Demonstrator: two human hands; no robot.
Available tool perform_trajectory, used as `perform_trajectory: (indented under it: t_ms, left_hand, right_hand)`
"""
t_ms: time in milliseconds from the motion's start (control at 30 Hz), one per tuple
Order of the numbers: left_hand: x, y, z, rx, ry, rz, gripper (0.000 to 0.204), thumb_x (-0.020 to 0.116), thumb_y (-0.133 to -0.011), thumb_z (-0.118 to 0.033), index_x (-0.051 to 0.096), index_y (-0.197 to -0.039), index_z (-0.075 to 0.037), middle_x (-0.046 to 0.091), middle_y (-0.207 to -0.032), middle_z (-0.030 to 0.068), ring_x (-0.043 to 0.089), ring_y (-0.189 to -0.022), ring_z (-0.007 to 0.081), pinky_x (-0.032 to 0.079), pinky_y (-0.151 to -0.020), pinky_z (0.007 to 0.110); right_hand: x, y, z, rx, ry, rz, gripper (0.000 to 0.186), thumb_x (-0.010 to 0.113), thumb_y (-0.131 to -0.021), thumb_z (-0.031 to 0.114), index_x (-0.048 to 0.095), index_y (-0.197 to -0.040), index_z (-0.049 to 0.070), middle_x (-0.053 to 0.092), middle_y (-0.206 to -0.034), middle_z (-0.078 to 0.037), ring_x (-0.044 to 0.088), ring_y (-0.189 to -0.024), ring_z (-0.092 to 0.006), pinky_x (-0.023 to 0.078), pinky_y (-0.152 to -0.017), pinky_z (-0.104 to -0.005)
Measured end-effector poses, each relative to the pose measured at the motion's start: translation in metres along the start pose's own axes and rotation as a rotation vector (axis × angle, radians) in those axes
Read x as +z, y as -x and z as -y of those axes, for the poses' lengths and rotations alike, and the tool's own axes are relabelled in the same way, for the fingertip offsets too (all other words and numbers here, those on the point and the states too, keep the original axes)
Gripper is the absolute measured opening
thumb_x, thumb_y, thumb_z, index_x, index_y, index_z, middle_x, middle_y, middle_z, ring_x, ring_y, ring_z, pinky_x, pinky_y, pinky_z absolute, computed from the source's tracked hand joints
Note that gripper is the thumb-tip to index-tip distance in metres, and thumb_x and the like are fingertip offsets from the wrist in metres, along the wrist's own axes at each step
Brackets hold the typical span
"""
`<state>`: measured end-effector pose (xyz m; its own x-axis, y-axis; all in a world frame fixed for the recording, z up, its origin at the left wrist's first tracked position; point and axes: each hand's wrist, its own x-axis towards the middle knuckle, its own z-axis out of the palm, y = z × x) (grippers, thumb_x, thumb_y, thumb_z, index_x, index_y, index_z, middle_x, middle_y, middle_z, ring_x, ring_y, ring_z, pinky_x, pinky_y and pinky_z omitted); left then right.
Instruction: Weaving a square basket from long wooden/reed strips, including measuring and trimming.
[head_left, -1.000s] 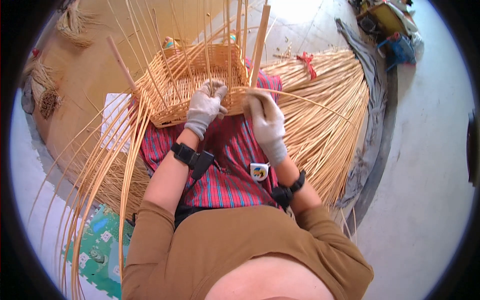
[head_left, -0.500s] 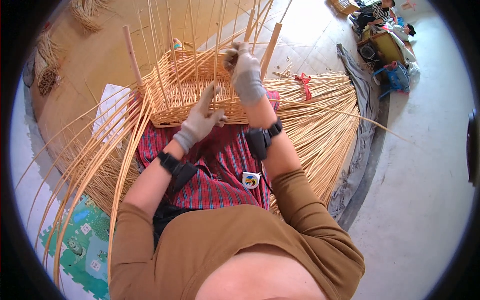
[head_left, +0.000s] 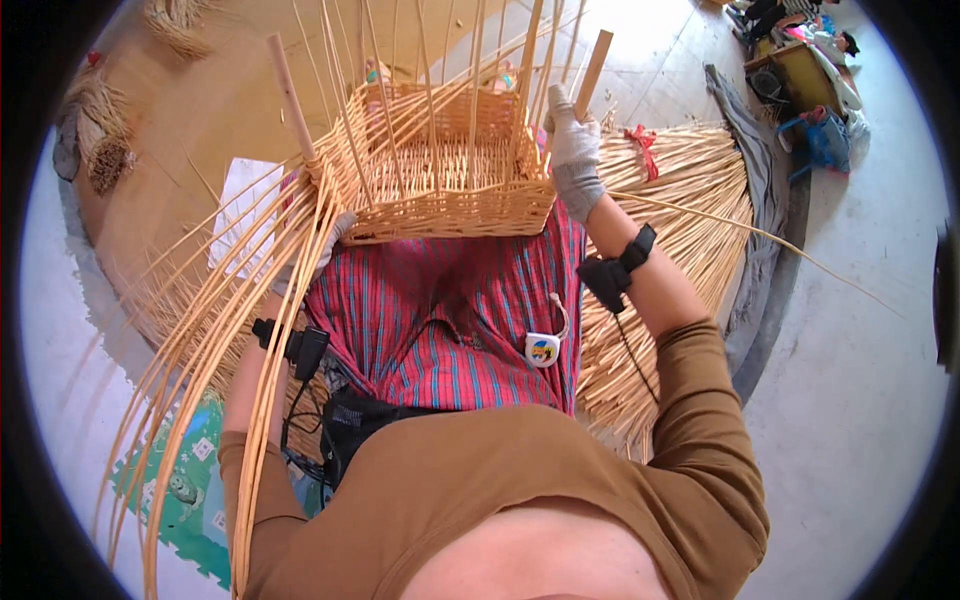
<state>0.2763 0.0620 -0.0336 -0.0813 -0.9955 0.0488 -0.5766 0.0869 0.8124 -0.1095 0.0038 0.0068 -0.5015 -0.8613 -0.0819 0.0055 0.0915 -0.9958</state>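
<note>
A rectangular wicker basket (head_left: 455, 212), part woven, rests at the far edge of the red checked cloth (head_left: 440, 330) on my lap. Thin upright rods rise from its sides. Thick wooden posts stand at its near corners: a left post (head_left: 290, 95) and a right post (head_left: 594, 72). My gloved right hand (head_left: 576, 160) is closed at the right corner, against the basket's side and beside the post. At the near left corner is my gloved left hand (head_left: 338, 240), touching the basket; long loose rods (head_left: 215, 330) cross in front of it and hide most of its fingers.
A large bundle of rods (head_left: 690, 220), tied with red ribbon (head_left: 643, 150), lies to the right on grey cloth (head_left: 765, 200). A white tape measure (head_left: 542, 348) sits on my lap. White paper (head_left: 245, 215) lies left; a blue stool (head_left: 825, 140) stands far right, near people.
Both hands have moved apart from the basket's near side, the left to its left corner, the right to its right corner. The view has shifted, and the basket sits squarer.
</note>
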Motion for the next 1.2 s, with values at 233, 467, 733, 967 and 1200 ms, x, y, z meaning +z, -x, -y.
perform_trajectory:
  t_ms: [233, 467, 733, 967, 1200]
  left_hand:
    - [0.01, 0.002, 0.003, 0.116, 0.128, -0.071, 0.054, 0.081, -0.091, -0.033, 0.065, -0.133, -0.003, 0.071, -0.128, 0.0141, 0.067, -0.116, 0.0285, 0.053, -0.1, 0.041]
    - [0.008, 0.014, -0.009, 0.083, 0.049, -0.075, 0.056, 0.077, -0.094, -0.03, 0.06, -0.139, -0.001, 0.067, -0.134, 0.0171, 0.062, -0.124, 0.0322, 0.048, -0.107, 0.042]
    - [0.014, 0.051, 0.011, -0.014, -0.049, -0.155, 0.054, 0.074, -0.097, -0.028, 0.058, -0.141, -0.002, 0.067, -0.134, 0.0177, 0.063, -0.123, 0.0358, 0.048, -0.108, 0.044]
    - [0.019, 0.063, 0.024, 0.234, -0.178, 0.006, 0.075, 0.06, -0.105, -0.019, 0.018, -0.165, -0.005, 0.027, -0.169, 0.019, 0.031, -0.154, 0.0341, 0.027, -0.126, 0.042]
    - [0.019, 0.055, 0.031, -0.029, 0.178, 0.169, 0.075, 0.064, -0.098, -0.004, 0.025, -0.162, -0.003, 0.047, -0.157, 0.0174, 0.05, -0.142, 0.0288, 0.04, -0.118, 0.039]
  right_hand:
    - [0.002, 0.013, 0.004, -0.103, -0.055, -0.009, 0.045, 0.073, -0.098, 0.039, 0.052, -0.064, 0.017, 0.046, -0.06, 0.007, 0.038, -0.053, -0.0059, 0.029, -0.05, -0.0282]
    - [0.007, 0.012, -0.002, -0.054, -0.079, -0.121, 0.042, 0.073, -0.099, 0.041, 0.064, -0.072, 0.01, 0.058, -0.065, 0.005, 0.049, -0.061, -0.0054, 0.036, -0.056, -0.0251]
    - [0.035, 0.1, 0.029, -0.848, 0.304, -0.283, 0.04, 0.074, -0.096, 0.012, 0.06, -0.132, 0.001, 0.07, -0.117, -0.014, 0.068, -0.107, -0.0207, 0.056, -0.093, -0.0335]
    - [0.188, 0.153, -0.012, -0.298, 0.118, 0.194, 0.097, 0.071, -0.092, 0.045, 0.018, -0.158, -0.004, 0.03, -0.155, -0.03, 0.031, -0.146, -0.042, 0.03, -0.121, -0.0432]
    - [0.239, 0.131, -0.06, 0.099, 0.354, 0.038, 0.122, 0.063, -0.09, 0.07, 0.004, -0.162, -0.009, 0.009, -0.167, -0.038, 0.011, -0.158, -0.0465, 0.02, -0.127, -0.0424]
